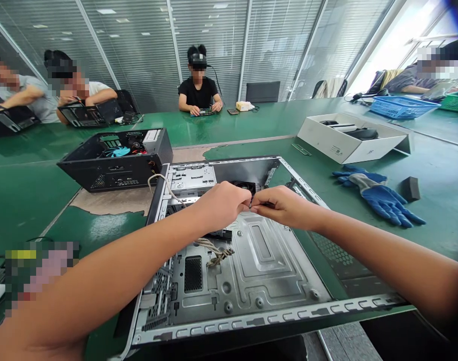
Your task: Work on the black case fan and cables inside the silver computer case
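An open metal computer case lies on its side in front of me. Above its far part, my left hand and my right hand meet, fingertips almost touching. Both are closed in a pinch. Something small and dark shows between the fingertips, perhaps a bit of cable, too small to name. Just behind the fingers is a black case fan, partly hidden by my left hand. A silver drive bay fills the case's far left corner. Beneath my left forearm lies a bundle of twisted grey cables.
Another black computer case stands beyond, on the left. To the right are blue work gloves, a dark block and a white box. Farther back sit a blue basket and several people working around the green table.
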The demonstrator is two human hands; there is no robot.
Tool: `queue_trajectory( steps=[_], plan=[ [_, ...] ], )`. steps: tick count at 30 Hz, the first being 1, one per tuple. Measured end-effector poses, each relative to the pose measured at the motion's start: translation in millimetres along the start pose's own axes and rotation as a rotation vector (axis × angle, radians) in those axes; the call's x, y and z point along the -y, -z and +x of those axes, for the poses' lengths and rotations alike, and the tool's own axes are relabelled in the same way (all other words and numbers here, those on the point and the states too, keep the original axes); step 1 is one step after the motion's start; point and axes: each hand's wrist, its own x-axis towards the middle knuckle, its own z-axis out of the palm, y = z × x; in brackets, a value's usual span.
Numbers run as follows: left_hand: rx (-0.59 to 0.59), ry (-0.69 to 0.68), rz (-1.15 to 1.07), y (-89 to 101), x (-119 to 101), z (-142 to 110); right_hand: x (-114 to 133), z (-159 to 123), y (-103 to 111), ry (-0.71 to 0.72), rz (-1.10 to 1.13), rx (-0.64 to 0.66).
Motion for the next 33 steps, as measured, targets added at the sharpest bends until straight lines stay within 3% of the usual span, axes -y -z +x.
queue_trajectory(
  steps=[10, 15, 22, 33],
  plan=[
    [0.012, 0.002, -0.063, 0.7, -0.6, 0.8, -0.3, -0.3, -1.0, -0.004, 0.002, 0.021],
    [-0.018, -0.066, 0.009, -0.3, 0.8, 2.5, -3.2, 1.0, -1.8, 0.033, 0.0, 0.043],
    [0.018, -0.06, 0.037, -0.1, -0.4, -0.3, -3.5, 1.2, -1.9, 0.074, 0.015, 0.015],
    [-0.018, -0.115, 0.079, -0.8, -1.6, 0.9, 3.3, 0.0, -1.3, 0.045, 0.025, 0.033]
  ],
)
